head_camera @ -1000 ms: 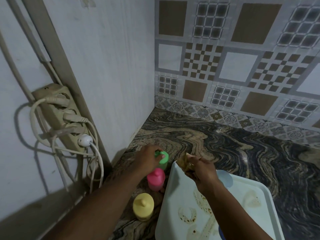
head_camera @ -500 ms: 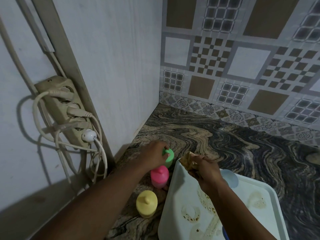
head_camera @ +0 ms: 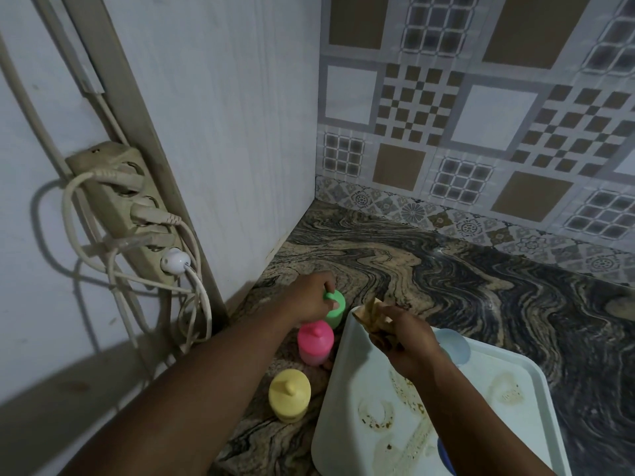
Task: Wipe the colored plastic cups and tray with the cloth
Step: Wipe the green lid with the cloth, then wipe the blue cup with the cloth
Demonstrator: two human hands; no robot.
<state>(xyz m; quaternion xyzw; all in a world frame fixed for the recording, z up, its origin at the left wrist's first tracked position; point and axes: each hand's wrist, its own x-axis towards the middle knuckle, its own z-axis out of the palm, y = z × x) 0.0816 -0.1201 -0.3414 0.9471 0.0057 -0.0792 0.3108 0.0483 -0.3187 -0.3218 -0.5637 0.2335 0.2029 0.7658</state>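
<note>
Head view, close, angled down onto tray (head_camera: 354,379).

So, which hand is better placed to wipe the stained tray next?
The right hand: it holds the cloth over the tray's far corner. The left hand grips the green cup beside the tray.

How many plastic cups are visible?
4: green cup in the left hand, pink cup and yellow cup left of the tray, pale blue cup on it. A blue sliver at bottom may be another.
</note>
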